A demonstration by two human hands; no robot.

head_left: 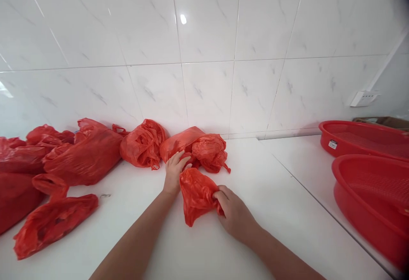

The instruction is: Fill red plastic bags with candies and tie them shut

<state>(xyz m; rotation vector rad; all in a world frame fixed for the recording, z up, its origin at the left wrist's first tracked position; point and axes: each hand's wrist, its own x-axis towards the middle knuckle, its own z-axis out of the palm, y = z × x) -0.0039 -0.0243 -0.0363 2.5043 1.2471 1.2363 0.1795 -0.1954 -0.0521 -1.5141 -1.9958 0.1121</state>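
A small crumpled red plastic bag (198, 192) hangs from my right hand (234, 214), whose fingers are closed on its gathered right end. Just behind it, my left hand (175, 170) reaches to another red plastic bag (182, 140) by the wall. Its fingers are apart and rest against that bag's front. Touching this bag on the right is a bunched red bag (210, 150). A rounder red bag (143, 143) sits to its left. What the bags contain is hidden.
More red bags (92, 154) crowd the left, with a flattened looped one (57, 220) nearer me. Two red plastic baskets (354, 182) stand at the right, across a seam in the white tabletop (271, 229). A white tiled wall (207, 92) with a socket (364, 98) closes the back.
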